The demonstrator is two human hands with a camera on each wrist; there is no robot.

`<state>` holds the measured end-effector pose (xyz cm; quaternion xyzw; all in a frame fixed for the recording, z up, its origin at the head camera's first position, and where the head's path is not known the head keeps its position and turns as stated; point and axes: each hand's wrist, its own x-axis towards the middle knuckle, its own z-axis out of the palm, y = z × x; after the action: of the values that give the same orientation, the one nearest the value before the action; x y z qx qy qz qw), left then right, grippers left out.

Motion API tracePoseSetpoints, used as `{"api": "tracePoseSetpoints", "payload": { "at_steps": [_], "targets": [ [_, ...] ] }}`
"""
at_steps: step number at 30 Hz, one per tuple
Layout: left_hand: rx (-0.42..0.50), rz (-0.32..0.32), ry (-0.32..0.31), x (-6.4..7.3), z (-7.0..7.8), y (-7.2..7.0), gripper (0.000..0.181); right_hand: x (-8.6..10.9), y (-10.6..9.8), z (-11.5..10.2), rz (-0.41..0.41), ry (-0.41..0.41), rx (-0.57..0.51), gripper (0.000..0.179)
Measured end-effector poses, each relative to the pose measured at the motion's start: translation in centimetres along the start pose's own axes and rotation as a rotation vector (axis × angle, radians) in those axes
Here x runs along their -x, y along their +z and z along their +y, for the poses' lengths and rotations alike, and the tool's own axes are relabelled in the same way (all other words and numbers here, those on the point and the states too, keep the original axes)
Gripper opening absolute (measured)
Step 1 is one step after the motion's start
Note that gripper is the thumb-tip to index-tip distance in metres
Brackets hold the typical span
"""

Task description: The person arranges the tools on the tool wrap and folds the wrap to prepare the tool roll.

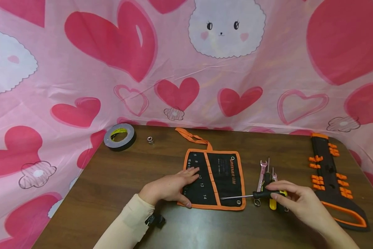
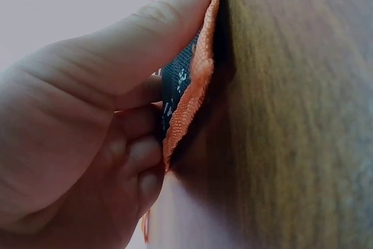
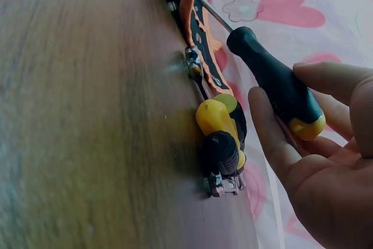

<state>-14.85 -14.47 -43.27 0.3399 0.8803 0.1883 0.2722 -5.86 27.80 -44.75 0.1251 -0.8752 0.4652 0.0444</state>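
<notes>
Mostly black-handled screwdriver, tip perhaps flat.

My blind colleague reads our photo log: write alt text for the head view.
A person's right hand holds a black-handled screwdriver with its tip over a black, orange-edged pouch, on which the left hand rests. Wrenches and other tools lie near the right hand on a wooden table. A tape roll and small socket sit farther left, before a pink heart-patterned cloth.
</notes>
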Motion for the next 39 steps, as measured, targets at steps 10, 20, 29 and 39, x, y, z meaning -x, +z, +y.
{"api": "tracePoseSetpoints", "payload": {
  "at_steps": [10,20,29,39],
  "targets": [
    [0.013,0.000,0.006,0.0,0.0,0.0,0.103,-0.3,0.3,-0.5,-0.061,0.213,-0.008,0.035],
    [0.010,-0.004,0.000,0.1,0.2,0.0,0.103,-0.2,1.0,-1.2,-0.081,0.215,0.087,0.030],
    [0.006,0.002,-0.002,0.0,0.1,0.1,0.104,-0.5,2.1,-2.0,-0.012,-0.056,0.231,0.032],
    [0.012,0.005,0.005,0.1,0.2,0.0,0.104,-0.6,2.8,-2.1,0.059,-0.192,0.264,0.036]
  ]
}}
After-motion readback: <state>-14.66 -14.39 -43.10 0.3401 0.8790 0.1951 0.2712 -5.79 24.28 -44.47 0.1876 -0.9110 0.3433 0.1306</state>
